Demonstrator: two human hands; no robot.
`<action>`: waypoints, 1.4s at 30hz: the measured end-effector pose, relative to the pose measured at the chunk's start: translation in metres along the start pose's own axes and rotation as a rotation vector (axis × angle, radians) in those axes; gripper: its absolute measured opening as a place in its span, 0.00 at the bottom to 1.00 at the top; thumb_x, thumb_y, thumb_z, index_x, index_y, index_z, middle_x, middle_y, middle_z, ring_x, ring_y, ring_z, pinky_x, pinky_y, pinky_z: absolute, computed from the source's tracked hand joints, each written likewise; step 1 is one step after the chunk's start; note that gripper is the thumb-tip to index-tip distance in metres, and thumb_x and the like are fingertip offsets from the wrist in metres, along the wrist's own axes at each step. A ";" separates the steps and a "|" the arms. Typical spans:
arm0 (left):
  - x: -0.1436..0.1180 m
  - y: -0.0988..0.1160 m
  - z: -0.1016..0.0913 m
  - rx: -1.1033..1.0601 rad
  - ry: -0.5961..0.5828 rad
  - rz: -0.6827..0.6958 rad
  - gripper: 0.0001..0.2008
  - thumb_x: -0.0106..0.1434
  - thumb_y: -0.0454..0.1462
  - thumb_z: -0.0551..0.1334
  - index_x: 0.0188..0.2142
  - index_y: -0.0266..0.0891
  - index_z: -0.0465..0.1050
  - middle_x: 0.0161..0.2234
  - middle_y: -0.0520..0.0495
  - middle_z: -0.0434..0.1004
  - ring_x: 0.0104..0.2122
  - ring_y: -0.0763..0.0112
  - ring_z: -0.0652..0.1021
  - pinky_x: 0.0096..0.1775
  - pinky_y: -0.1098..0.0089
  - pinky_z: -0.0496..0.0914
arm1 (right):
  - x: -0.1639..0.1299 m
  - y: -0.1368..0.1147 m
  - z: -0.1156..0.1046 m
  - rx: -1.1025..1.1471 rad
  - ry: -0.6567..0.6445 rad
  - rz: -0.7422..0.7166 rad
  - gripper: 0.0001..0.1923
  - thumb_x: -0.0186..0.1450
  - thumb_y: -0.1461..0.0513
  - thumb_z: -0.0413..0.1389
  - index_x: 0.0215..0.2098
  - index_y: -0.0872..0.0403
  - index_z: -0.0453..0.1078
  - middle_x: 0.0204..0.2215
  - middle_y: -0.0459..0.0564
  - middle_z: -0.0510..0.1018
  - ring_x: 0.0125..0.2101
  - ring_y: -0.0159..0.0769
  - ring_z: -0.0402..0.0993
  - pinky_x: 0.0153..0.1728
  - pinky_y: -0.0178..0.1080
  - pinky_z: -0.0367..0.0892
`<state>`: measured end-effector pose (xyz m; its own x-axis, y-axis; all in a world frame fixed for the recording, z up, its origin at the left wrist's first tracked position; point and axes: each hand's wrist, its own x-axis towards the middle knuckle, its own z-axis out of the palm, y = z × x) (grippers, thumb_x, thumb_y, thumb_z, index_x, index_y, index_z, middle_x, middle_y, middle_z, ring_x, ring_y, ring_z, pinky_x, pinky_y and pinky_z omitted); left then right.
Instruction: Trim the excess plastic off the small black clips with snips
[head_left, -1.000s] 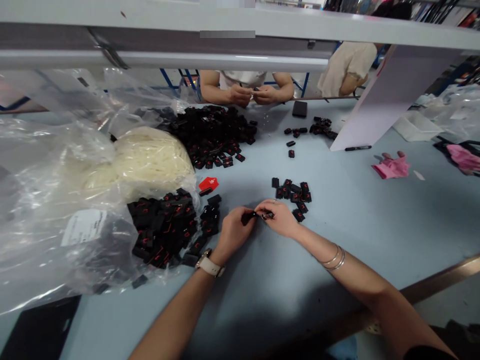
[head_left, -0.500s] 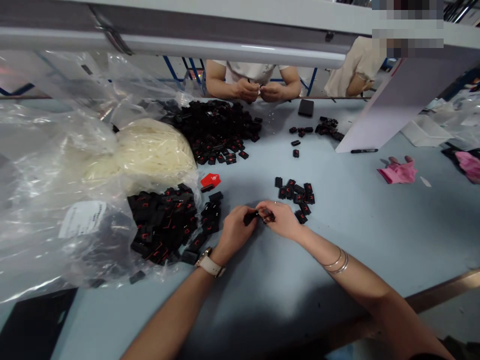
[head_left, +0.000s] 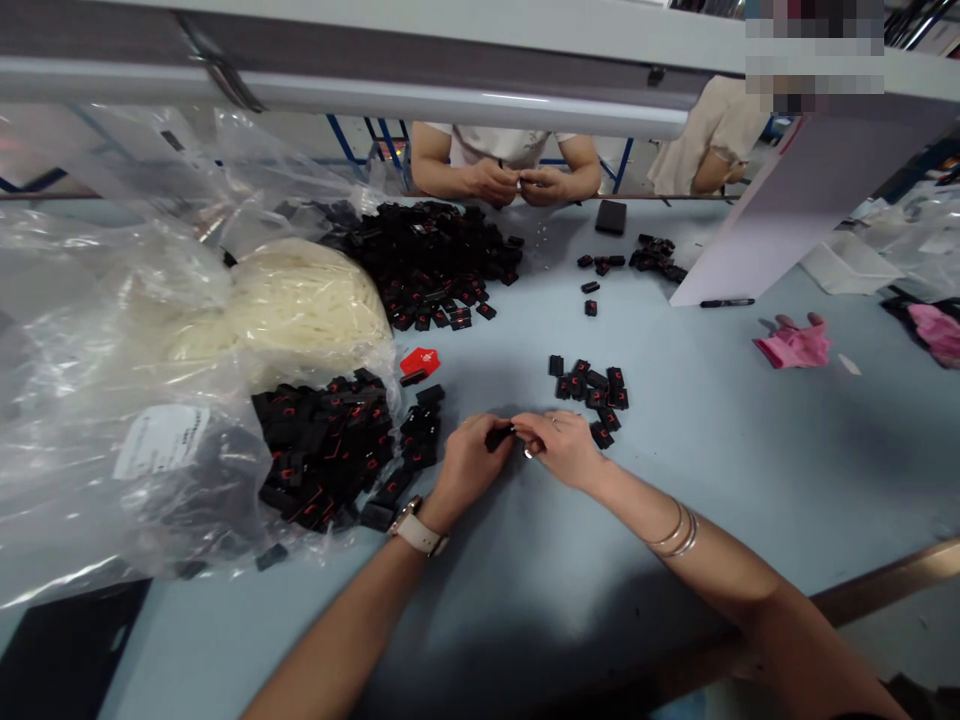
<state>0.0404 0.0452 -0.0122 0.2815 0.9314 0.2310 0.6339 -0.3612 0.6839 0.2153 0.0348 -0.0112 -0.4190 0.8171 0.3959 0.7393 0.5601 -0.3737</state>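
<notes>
My left hand [head_left: 471, 458], a watch on its wrist, is closed round a small black plastic part [head_left: 498, 437] above the table. The fingers of my right hand [head_left: 562, 447] are pinched together at the right end of that part. A small shiny thing [head_left: 528, 453] shows under the right fingers; its kind is too small to tell. Right of my hands lies a loose group of black plastic parts [head_left: 596, 397] with red marks. To the left, a larger heap of similar parts [head_left: 322, 450] spills from a clear plastic bag [head_left: 187, 540].
A bag of pale yellow pieces [head_left: 307, 300] stands left, near a red tag [head_left: 420, 361]. Beyond are a big black heap [head_left: 435, 250] and a co-worker's hands [head_left: 521, 184]. A white panel [head_left: 780, 200], a pen [head_left: 727, 302] and a pink glove [head_left: 795, 343] lie rightward.
My right hand has turned slightly and its fingers have drawn closer together at the end of the black part. My left hand keeps its hold, almost unmoved.
</notes>
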 end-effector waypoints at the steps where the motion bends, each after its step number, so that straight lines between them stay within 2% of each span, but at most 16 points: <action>1: 0.000 0.000 0.000 0.004 0.003 0.000 0.04 0.55 0.31 0.63 0.32 0.40 0.73 0.32 0.48 0.79 0.34 0.66 0.78 0.37 0.68 0.71 | 0.000 0.000 0.000 -0.010 -0.004 -0.017 0.14 0.66 0.68 0.49 0.46 0.51 0.71 0.27 0.44 0.81 0.28 0.31 0.74 0.34 0.34 0.64; 8: 0.000 -0.002 0.001 0.028 0.012 0.027 0.04 0.55 0.29 0.62 0.29 0.39 0.72 0.29 0.49 0.78 0.32 0.67 0.77 0.35 0.69 0.71 | 0.000 -0.001 0.003 -0.082 -0.019 -0.111 0.13 0.66 0.68 0.51 0.48 0.55 0.69 0.26 0.47 0.79 0.28 0.33 0.75 0.32 0.36 0.64; 11: 0.001 -0.002 0.001 0.025 0.021 0.033 0.04 0.55 0.30 0.63 0.30 0.39 0.72 0.29 0.49 0.78 0.32 0.67 0.77 0.34 0.69 0.71 | 0.000 -0.002 0.003 -0.028 0.024 -0.129 0.13 0.65 0.68 0.51 0.46 0.55 0.70 0.27 0.47 0.80 0.28 0.34 0.75 0.32 0.37 0.66; 15: 0.000 -0.002 0.000 0.001 0.013 0.038 0.03 0.56 0.31 0.62 0.32 0.38 0.73 0.30 0.48 0.79 0.31 0.67 0.77 0.34 0.69 0.71 | 0.000 -0.006 -0.003 0.201 0.263 -0.071 0.10 0.68 0.64 0.47 0.43 0.53 0.70 0.30 0.49 0.80 0.28 0.32 0.75 0.33 0.36 0.69; 18: 0.000 -0.002 0.000 -0.020 0.019 0.043 0.03 0.57 0.32 0.62 0.33 0.39 0.73 0.30 0.48 0.78 0.31 0.67 0.77 0.34 0.69 0.71 | 0.000 -0.009 -0.008 0.397 0.447 -0.011 0.15 0.71 0.59 0.43 0.42 0.53 0.70 0.37 0.54 0.79 0.34 0.35 0.75 0.34 0.38 0.70; 20: 0.000 -0.002 0.000 -0.030 0.027 0.042 0.03 0.57 0.32 0.62 0.32 0.39 0.73 0.30 0.48 0.78 0.31 0.67 0.77 0.34 0.69 0.71 | 0.000 -0.009 -0.011 0.472 0.507 0.045 0.20 0.71 0.54 0.39 0.40 0.54 0.70 0.37 0.56 0.77 0.36 0.38 0.74 0.35 0.41 0.70; 23: 0.000 -0.002 0.001 -0.038 0.030 0.045 0.04 0.56 0.32 0.62 0.33 0.39 0.73 0.30 0.48 0.78 0.31 0.67 0.77 0.34 0.69 0.71 | -0.001 -0.009 -0.010 0.548 0.472 0.160 0.27 0.70 0.49 0.36 0.32 0.54 0.70 0.25 0.51 0.73 0.26 0.35 0.70 0.28 0.40 0.66; 26: 0.001 -0.003 0.001 -0.050 0.021 0.047 0.04 0.55 0.31 0.62 0.32 0.39 0.73 0.30 0.49 0.78 0.31 0.68 0.77 0.34 0.69 0.71 | -0.003 -0.010 -0.008 0.660 0.397 0.219 0.27 0.71 0.50 0.37 0.28 0.54 0.69 0.18 0.46 0.68 0.19 0.31 0.65 0.23 0.36 0.62; 33: 0.000 -0.002 0.001 -0.056 0.017 0.033 0.05 0.55 0.30 0.62 0.32 0.39 0.71 0.30 0.49 0.76 0.31 0.68 0.76 0.33 0.70 0.70 | -0.004 -0.013 -0.005 0.586 0.420 0.082 0.22 0.71 0.54 0.40 0.24 0.53 0.65 0.19 0.47 0.70 0.23 0.32 0.68 0.27 0.38 0.65; 37: 0.000 -0.004 0.001 -0.045 0.010 0.030 0.05 0.55 0.30 0.63 0.32 0.39 0.71 0.30 0.49 0.76 0.31 0.68 0.76 0.33 0.70 0.70 | -0.002 -0.011 -0.002 0.583 0.451 0.041 0.17 0.70 0.57 0.44 0.26 0.53 0.65 0.21 0.48 0.71 0.26 0.34 0.71 0.29 0.39 0.66; 42: 0.000 -0.005 0.002 -0.050 0.014 0.041 0.06 0.54 0.30 0.63 0.32 0.39 0.71 0.30 0.49 0.76 0.31 0.68 0.76 0.33 0.69 0.70 | -0.002 -0.010 0.001 0.591 0.457 0.020 0.16 0.70 0.59 0.45 0.26 0.53 0.64 0.22 0.48 0.71 0.27 0.34 0.71 0.30 0.39 0.67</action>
<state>0.0386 0.0467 -0.0164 0.2958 0.9166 0.2689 0.5854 -0.3964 0.7073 0.2082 0.0280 -0.0092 -0.0521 0.7620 0.6455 0.2836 0.6310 -0.7221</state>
